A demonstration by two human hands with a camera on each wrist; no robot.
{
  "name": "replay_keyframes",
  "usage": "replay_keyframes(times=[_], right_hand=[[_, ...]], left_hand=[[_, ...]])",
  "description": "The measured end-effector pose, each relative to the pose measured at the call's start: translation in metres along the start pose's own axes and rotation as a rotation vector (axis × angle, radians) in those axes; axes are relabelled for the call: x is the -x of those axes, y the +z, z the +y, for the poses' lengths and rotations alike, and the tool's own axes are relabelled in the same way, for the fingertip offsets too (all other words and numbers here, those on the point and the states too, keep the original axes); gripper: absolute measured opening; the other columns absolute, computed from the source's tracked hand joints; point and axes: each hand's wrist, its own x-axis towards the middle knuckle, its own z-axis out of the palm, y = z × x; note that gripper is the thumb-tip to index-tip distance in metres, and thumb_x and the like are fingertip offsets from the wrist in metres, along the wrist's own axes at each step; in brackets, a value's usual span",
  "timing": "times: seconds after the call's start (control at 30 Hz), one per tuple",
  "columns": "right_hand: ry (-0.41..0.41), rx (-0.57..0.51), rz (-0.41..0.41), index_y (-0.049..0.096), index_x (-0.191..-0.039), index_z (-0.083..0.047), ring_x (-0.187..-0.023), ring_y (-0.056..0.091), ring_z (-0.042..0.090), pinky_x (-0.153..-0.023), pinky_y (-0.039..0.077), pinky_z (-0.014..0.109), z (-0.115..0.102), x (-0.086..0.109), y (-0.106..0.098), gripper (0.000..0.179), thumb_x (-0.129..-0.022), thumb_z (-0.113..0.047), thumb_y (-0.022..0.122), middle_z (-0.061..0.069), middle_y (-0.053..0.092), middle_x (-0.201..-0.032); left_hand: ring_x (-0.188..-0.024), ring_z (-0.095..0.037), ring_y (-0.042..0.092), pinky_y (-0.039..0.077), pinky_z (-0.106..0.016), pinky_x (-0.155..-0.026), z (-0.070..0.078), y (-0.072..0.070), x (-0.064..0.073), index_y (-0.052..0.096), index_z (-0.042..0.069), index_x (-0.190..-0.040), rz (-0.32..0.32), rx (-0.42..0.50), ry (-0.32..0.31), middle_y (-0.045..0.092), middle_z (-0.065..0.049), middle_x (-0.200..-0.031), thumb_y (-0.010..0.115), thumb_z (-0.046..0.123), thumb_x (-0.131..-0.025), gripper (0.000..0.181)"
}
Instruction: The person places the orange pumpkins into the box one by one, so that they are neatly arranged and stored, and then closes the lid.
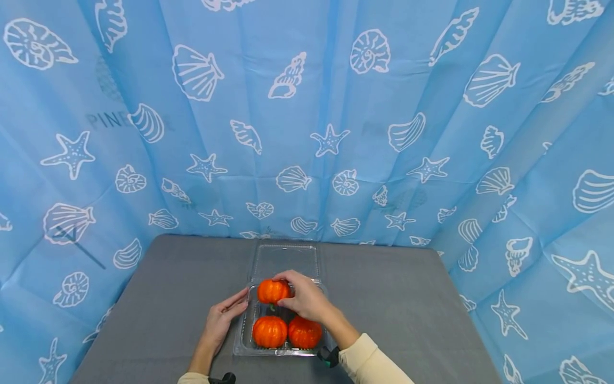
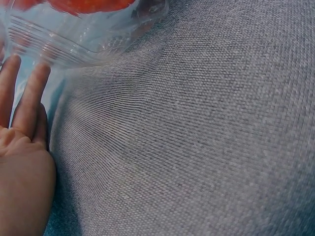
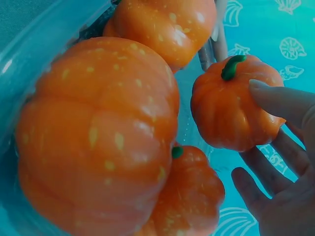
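A clear plastic clamshell box point(image 1: 243, 345) holds orange toy pumpkins. My right hand point(image 1: 307, 298) grips a small pumpkin point(image 1: 271, 291) with a green stem, thumb on one side and fingers on the other, over the back left of the box. Two pumpkins sit in the front: the front-left pumpkin point(image 1: 269, 332) and the front-right pumpkin point(image 1: 305, 333). Another pumpkin point(image 3: 189, 196) shows low in the right wrist view, hidden behind my right hand in the head view. My left hand point(image 1: 219, 322) has its fingers extended, fingertips right at the box's left wall point(image 2: 54, 46).
The box's transparent lid point(image 1: 286, 260) lies folded back behind it. A grey cloth covers the table point(image 1: 398, 309). Blue curtains point(image 1: 307, 106) with white seashell and starfish prints hang at the back and sides.
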Motion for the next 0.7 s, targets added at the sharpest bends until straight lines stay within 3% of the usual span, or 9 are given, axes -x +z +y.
replay_keyframes(times=[0.7], right_hand=[[0.000,0.253,-0.080,0.063,-0.132,-0.018,-0.123,0.064,0.018,-0.106,0.052,0.037,0.001,-0.011,0.021,0.048,-0.088,-0.022,0.082,-0.002,0.068,-0.132]], left_hand=[[-0.110,0.008,0.066,0.047,-0.007,-0.093,0.000,0.001,0.000,0.067,0.009,-0.135,0.024,-0.024,-0.016,0.066,-0.011,-0.138,0.078,0.018,-0.089,0.047]])
